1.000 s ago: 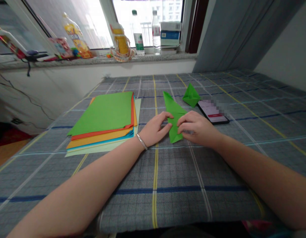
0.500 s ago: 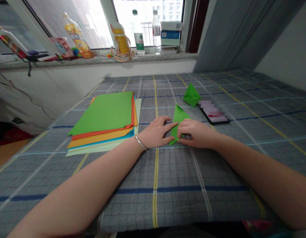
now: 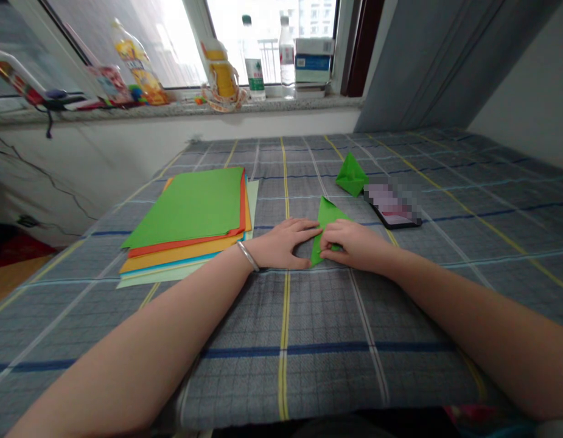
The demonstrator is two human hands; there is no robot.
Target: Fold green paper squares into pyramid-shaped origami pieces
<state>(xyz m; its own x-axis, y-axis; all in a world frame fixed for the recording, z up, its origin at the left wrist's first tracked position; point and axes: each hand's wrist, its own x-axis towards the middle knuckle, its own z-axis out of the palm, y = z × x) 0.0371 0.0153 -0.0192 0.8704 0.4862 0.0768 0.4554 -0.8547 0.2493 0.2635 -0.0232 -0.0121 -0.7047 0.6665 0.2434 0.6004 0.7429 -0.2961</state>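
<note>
A folded piece of green paper [image 3: 327,212] lies on the cloth in front of me, its pointed tip facing away. My left hand [image 3: 283,244] rests flat with fingers stretched out, the fingertips at the paper's left edge. On the right side of the same sheet, my right hand [image 3: 354,242] has its fingers curled in toward the thumb, closed on the paper near its lower left edge. The right fingers hide part of the folds. Farther back stands a finished-looking green paper shape [image 3: 352,175] with a pointed top.
A stack of coloured paper [image 3: 190,201], green on top, lies to the left. Beside the green shape is a phone [image 3: 393,210]. A checked cloth [image 3: 244,383] covers the table. Bottles [image 3: 254,70], a yellow flask [image 3: 223,76] and boxes [image 3: 314,61] line the windowsill.
My left hand has slid slightly left and its fingers reach less far over the paper. My right hand has shifted a little left along the paper's lower edge.
</note>
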